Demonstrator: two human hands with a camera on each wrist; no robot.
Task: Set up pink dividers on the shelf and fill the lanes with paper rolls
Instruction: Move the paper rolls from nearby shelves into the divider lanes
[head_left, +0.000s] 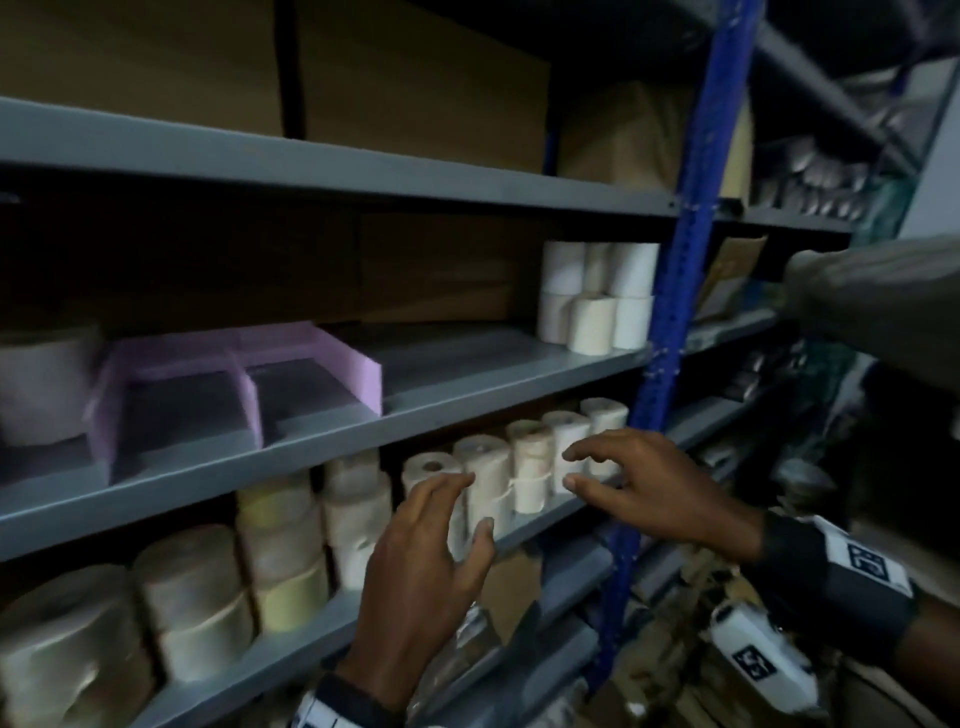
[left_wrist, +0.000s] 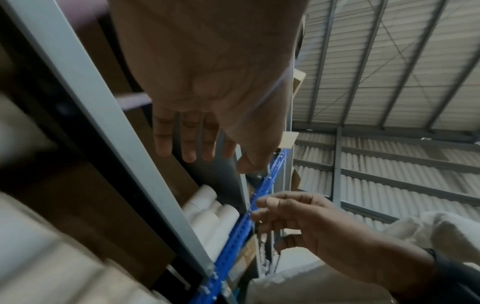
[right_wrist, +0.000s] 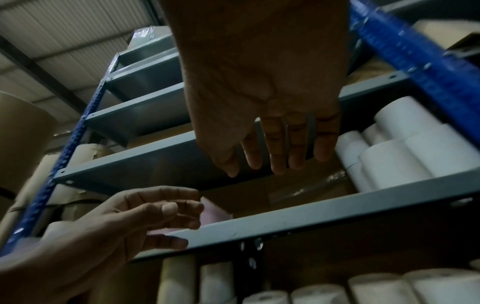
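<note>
Pink dividers (head_left: 234, 382) stand on the middle grey shelf (head_left: 467, 387) and form lanes with nothing in them; one pink edge (right_wrist: 217, 211) shows in the right wrist view. Small cream paper rolls (head_left: 524, 462) stand in a row on the shelf below. My left hand (head_left: 441, 519) hovers with spread fingers in front of the left end of that row. My right hand (head_left: 587, 470) hovers at the right end, fingers spread near the rolls. Neither hand holds anything. The wrist views show both palms bare: the left hand (left_wrist: 197, 144) and the right hand (right_wrist: 275, 152).
White rolls (head_left: 597, 291) are stacked at the right end of the middle shelf, next to a blue upright (head_left: 675, 312). Large rolls (head_left: 192, 592) fill the lower shelf's left side, and one big roll (head_left: 41, 384) stands left of the dividers. Cardboard boxes (head_left: 415, 88) sit above.
</note>
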